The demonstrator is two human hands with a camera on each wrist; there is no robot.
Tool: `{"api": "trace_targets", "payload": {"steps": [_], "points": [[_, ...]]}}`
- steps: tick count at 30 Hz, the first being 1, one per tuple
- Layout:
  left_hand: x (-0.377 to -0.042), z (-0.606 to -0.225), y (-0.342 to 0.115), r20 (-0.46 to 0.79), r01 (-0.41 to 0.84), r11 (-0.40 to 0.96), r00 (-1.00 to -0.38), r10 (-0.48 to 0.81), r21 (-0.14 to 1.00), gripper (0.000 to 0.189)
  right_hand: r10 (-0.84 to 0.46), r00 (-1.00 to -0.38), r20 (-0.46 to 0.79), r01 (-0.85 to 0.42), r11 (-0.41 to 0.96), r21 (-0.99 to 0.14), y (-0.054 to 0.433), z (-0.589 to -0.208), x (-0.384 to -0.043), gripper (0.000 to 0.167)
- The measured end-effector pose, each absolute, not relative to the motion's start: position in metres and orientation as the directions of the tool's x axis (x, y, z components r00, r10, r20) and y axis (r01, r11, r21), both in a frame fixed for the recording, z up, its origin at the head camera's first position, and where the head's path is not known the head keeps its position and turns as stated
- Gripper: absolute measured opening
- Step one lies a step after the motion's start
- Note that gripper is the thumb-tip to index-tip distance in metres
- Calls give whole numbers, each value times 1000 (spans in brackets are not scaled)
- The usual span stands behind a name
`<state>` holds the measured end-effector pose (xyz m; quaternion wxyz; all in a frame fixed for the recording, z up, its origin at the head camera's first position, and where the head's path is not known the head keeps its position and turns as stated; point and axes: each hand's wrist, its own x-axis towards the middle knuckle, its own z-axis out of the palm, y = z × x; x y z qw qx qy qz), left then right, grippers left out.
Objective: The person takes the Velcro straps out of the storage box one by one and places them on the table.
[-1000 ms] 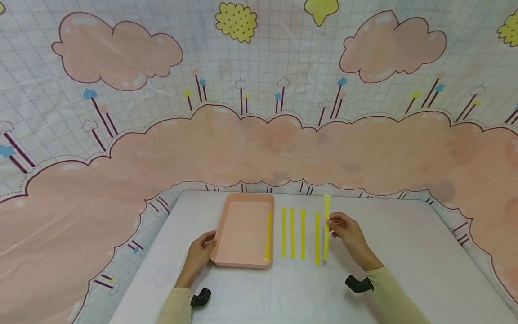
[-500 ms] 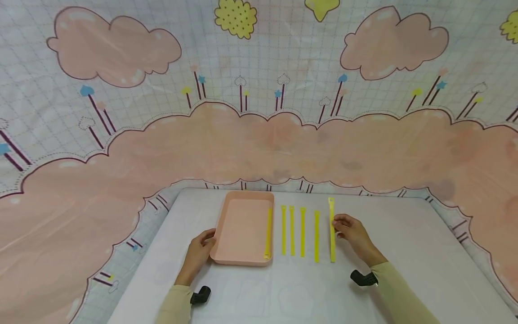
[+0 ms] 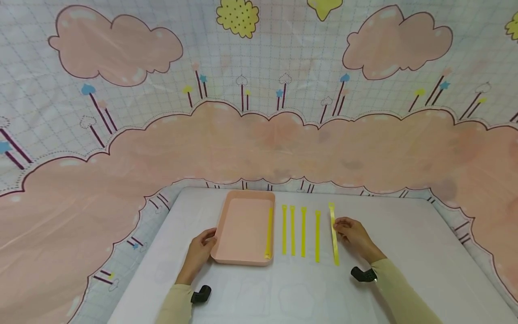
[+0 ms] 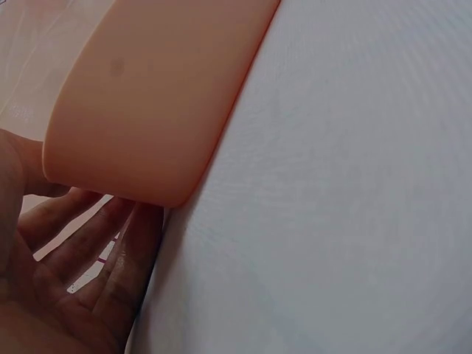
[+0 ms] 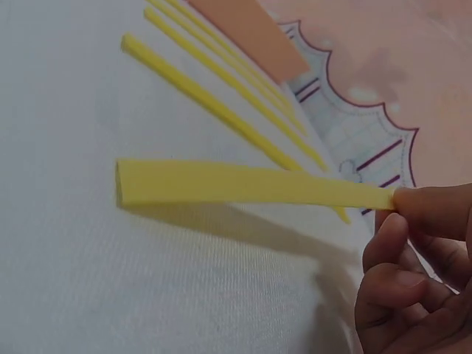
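Observation:
My left hand (image 3: 198,254) holds the left side of a shallow pink tray (image 3: 243,225), thumb at the rim and fingers against its outer wall (image 4: 140,110). My right hand (image 3: 356,238) pinches a long flat yellow strip (image 5: 236,183) between thumb and forefinger. The strip has a wider, notched head at its far end, and its near end is raised over its shadow on the table. To its left, several similar yellow strips (image 3: 317,236) lie in a row. Another yellow strip (image 3: 269,231) lies inside the tray along its right wall.
The white table (image 3: 299,297) stretches around the tray and strips. A cloth with printed clouds (image 3: 259,148) hangs behind and beside it. Both wrists carry a black camera mount (image 3: 363,274).
My right hand has moved the pinched strip rightward, away from the row, then lowered it slightly while its near end swung right. The left hand and tray stay put.

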<state>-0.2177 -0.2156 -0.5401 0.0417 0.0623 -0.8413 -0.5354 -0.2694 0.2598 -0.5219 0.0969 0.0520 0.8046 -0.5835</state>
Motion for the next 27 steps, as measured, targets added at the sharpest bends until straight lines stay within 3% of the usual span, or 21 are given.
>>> {"api": "trace_targets", "payload": {"steps": [12,27], "points": [[-217,-540,-216,16,-48,428,-989,-144,902,36,16,-958,-285,268,397,-878,261,-527,-277,32],[-213,-535,-214,0,-65,438,-989,-148,897,36,12,-966,-258,236,451,-861,261,-531,-280,22]]}}
